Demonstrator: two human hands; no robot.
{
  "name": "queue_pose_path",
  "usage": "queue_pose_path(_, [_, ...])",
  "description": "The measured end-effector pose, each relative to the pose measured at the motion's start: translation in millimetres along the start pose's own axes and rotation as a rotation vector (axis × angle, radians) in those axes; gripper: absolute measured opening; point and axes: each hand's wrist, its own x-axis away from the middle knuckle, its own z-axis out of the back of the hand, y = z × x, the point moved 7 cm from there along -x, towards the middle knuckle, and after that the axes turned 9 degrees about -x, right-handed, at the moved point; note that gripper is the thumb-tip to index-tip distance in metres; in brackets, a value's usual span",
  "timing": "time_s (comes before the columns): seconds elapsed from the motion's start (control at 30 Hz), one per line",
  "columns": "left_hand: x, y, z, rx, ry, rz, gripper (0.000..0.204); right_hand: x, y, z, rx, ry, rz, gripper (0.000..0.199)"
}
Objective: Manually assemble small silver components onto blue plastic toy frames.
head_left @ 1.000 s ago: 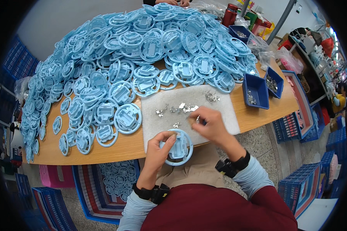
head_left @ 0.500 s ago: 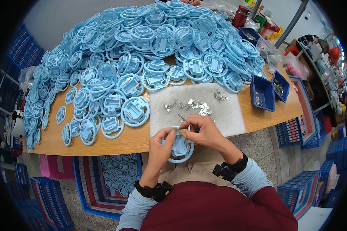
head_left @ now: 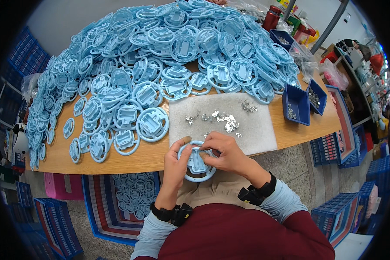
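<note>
My left hand grips a light blue round plastic part by its left rim, just off the near edge of the wooden table. My right hand rests on top of the same part, fingertips pinched at its middle; whether they hold a small metal piece I cannot tell. Just beyond my hands lies a white foam pad with small shiny metal pieces scattered on it.
A big heap of the same blue round parts covers most of the table. Two small dark blue bins with metal pieces stand at the right. A blue crate holding more blue parts sits on the floor under the table's edge.
My right hand came back from the metal pieces on the pad and now sits on the blue part. The left hand kept holding the part near my lap.
</note>
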Motion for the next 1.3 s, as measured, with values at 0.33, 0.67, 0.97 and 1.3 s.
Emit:
queue_pose_path(0.33, [4.0,5.7,0.5,-0.058,0.023,-0.011,0.031,12.0,-17.6,-22.8,0.505,-0.052,0.057,0.025])
queue_pose_path(0.67, [7.3,7.3,1.2,0.030,0.006,-0.021,0.033,11.5,10.9,-10.8,0.163,0.049,-0.275,0.031])
queue_pose_path(0.97, [6.1,2.4,8.4,-0.109,0.025,-0.092,0.031,11.6,-27.1,-24.1,0.507,0.043,0.100,0.023])
queue_pose_path(1.3, [9.2,6.5,7.1,-0.133,0.039,-0.113,0.028,11.9,-17.7,-23.0,0.464,0.086,0.059,0.019])
